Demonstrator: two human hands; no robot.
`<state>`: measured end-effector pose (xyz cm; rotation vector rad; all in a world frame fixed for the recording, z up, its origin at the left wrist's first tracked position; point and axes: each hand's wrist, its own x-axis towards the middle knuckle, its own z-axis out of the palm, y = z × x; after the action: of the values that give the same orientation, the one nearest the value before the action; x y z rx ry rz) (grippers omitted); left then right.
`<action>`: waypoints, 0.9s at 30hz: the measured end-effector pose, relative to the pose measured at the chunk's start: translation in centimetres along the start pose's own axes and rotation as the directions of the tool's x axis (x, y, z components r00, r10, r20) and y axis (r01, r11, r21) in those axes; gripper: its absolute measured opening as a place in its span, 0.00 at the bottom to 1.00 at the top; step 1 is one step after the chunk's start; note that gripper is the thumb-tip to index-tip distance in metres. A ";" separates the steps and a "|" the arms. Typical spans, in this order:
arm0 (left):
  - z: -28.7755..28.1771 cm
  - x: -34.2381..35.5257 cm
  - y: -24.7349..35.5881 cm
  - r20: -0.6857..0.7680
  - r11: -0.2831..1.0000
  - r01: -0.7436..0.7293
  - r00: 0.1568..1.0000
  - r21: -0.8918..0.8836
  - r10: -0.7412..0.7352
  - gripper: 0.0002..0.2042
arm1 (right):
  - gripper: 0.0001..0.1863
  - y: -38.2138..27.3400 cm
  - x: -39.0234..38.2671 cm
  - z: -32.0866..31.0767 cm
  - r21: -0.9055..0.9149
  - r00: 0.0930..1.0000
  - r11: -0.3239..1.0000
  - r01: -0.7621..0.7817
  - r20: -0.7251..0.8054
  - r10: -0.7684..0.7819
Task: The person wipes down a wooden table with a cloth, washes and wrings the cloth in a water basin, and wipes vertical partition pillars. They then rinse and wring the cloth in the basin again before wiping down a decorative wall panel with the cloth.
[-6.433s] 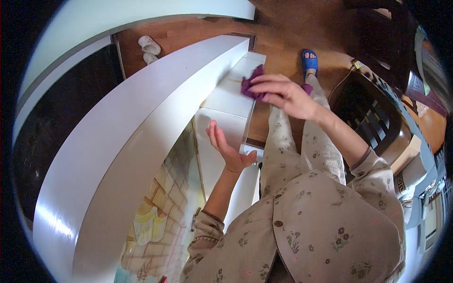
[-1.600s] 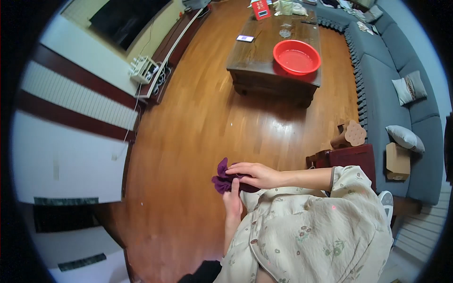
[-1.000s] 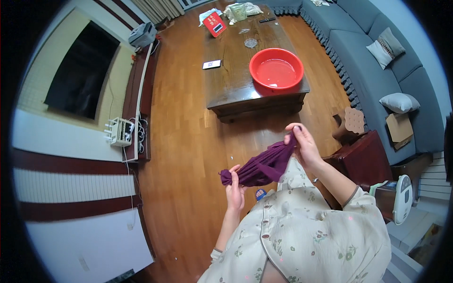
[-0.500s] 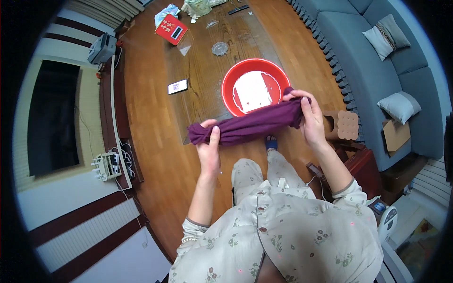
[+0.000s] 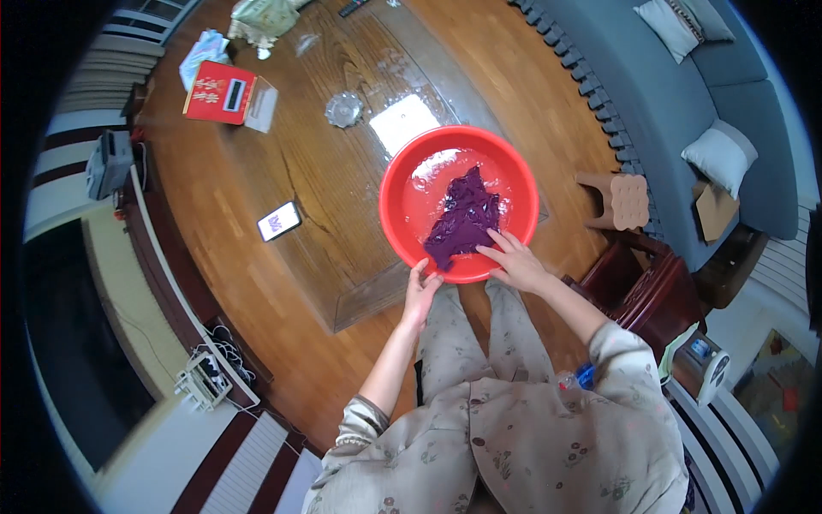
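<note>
A red plastic basin (image 5: pixel 402 202) of water stands at the near edge of the wooden coffee table (image 5: pixel 308 274). Crumpled purple cloth (image 5: pixel 461 216) lies in the water, its lower end near the rim. My left hand (image 5: pixel 420 300) is at the basin’s near-left rim beside that end, thumb and fingers apart. My right hand (image 5: pixel 522 270) reaches over the near-right rim, fingers spread and touching the cloth. A glass dish (image 5: pixel 342 110) is left of the basin, a lit phone (image 5: pixel 278 221) farther left.
A red box (image 5: pixel 214 92), bags and a remote (image 5: pixel 353 7) are on the table's far part. A grey sofa (image 5: pixel 711 94) runs along the right, with a plastic stool (image 5: pixel 616 201) and dark wooden chair (image 5: pixel 629 283) nearer. Cables and a router (image 5: pixel 203 377) are lower left.
I have moved up to the table. The cloth, stretched between both hands half a second ago, now lies in the basin, released, with my fingers lowered to the rim and cloth.
</note>
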<state>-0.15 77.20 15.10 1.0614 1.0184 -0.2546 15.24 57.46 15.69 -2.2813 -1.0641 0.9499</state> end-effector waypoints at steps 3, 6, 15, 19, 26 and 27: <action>2.1 3.2 2.2 0.076 0.996 0.094 0.993 -0.008 -0.093 0.28 | 0.25 5.4 6.4 2.5 -0.517 0.975 0.836 0.184 -0.010 -0.221; 2.4 6.4 2.2 0.156 0.977 0.192 0.972 -0.089 -0.176 0.29 | 0.23 8.7 12.1 3.7 -0.587 0.975 0.809 0.010 -0.175 -0.140; 0.5 15.4 1.6 -0.035 0.936 0.351 0.935 -0.030 -0.352 0.41 | 0.36 6.1 14.5 7.5 -0.022 0.755 0.878 -0.479 -0.520 0.399; 2.3 17.2 2.2 0.137 0.886 0.463 0.880 -0.035 -0.455 0.33 | 0.29 1.3 15.9 9.3 0.759 0.408 0.522 -0.389 -0.366 0.836; -0.9 21.5 2.5 0.463 0.924 0.354 0.850 -0.146 -0.252 0.24 | 0.17 -6.8 12.1 5.7 0.842 0.704 0.539 0.041 -0.407 0.583; -0.3 21.2 2.5 0.491 0.937 0.317 0.846 -0.150 -0.208 0.24 | 0.16 -7.1 11.6 6.0 0.805 0.699 0.593 0.037 -0.445 0.560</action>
<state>12.77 84.62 -0.23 0.6024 0.7250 -0.5798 12.78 71.50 11.60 -1.7661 0.0934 0.4338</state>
